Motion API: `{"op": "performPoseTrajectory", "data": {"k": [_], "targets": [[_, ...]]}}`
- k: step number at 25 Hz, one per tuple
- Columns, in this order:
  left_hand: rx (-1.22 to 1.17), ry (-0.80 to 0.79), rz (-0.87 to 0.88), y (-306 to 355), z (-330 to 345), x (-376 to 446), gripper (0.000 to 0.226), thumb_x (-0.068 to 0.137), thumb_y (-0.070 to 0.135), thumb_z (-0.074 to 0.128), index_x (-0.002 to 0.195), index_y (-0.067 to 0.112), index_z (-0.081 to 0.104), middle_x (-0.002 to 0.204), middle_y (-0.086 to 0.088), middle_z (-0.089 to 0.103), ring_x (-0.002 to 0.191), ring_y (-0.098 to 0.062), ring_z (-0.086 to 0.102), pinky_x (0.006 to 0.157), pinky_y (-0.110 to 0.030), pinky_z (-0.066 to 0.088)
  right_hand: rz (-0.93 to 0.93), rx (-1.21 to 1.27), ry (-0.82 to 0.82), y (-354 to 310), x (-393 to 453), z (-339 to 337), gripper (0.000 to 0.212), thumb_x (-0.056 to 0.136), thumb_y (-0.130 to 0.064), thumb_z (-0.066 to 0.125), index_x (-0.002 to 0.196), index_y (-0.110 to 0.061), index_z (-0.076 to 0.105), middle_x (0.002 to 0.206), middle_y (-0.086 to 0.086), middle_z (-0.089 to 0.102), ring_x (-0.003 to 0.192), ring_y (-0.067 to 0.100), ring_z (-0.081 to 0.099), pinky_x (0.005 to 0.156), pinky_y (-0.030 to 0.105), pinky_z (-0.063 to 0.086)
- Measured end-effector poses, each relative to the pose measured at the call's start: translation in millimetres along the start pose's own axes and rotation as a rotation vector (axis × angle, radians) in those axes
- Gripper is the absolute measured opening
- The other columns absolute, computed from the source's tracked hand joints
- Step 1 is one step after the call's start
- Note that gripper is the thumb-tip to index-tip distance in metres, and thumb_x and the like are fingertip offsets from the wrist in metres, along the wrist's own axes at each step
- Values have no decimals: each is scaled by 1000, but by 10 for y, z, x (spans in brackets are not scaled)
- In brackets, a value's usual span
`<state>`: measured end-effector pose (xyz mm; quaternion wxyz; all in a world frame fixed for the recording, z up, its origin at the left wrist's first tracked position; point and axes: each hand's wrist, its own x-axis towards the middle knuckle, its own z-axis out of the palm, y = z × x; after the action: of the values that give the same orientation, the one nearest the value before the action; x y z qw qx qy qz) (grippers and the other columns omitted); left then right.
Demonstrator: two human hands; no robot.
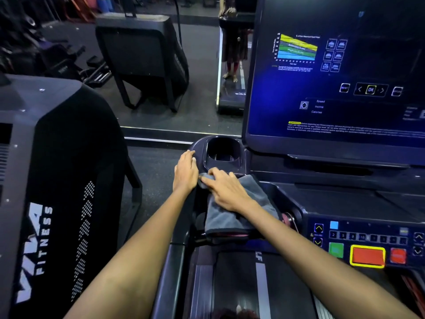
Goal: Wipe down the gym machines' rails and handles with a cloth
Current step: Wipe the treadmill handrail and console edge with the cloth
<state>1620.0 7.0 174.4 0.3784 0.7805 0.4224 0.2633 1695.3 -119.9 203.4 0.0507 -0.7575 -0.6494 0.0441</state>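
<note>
Right hand (226, 191) is flat, fingers spread, pressing the grey cloth (232, 215) down; left hand (185, 170) rests open beside it, holding nothing, cup holder (222, 153) just ahead.

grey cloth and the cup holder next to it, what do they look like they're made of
The grey cloth looks like soft microfibre or terry: matt, fuzzy nap, a stitched edge, and it drapes in folds under the right hand. The cup holder looks like moulded hard plastic, dark and semi-gloss: smooth rounded walls with soft highlights along the rim. Neither can be confirmed by look alone.
</note>
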Motion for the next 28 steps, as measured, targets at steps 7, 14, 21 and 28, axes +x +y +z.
{"op": "performPoseTrajectory", "data": {"k": [7,14,21,28], "targets": [[47,24,27,35,-11,-60,32,100,17,30,123,9,50,135,-5,48,120,-25,45,105,-36,32,174,-146,-52,-82,14,-198,25,94,-18,40,115,-13,51,118,10,42,101,30,55,70,35,30],[-66,41,40,-7,7,-21,29,100,16,32,121,10,51,132,-4,50,118,-21,47,104,-35,33,287,7,28,-359,285,-110,30,92,-12,44,121,-12,53,123,11,46,99,29,61,74,36,43],[-134,30,103,-9,2,-30,29,100,13,34,122,9,52,131,-6,50,119,-19,47,106,-35,32,306,-55,6,-312,179,-81,28,92,-12,43,118,-16,55,122,9,45,98,28,61,72,34,41],[38,9,161,41,-5,-93,29,100,17,31,117,8,53,126,-7,53,113,-23,49,100,-35,34,266,-93,10,-282,229,-130,26,94,-14,41,116,-14,56,125,11,45,98,28,62,66,33,36]]}}
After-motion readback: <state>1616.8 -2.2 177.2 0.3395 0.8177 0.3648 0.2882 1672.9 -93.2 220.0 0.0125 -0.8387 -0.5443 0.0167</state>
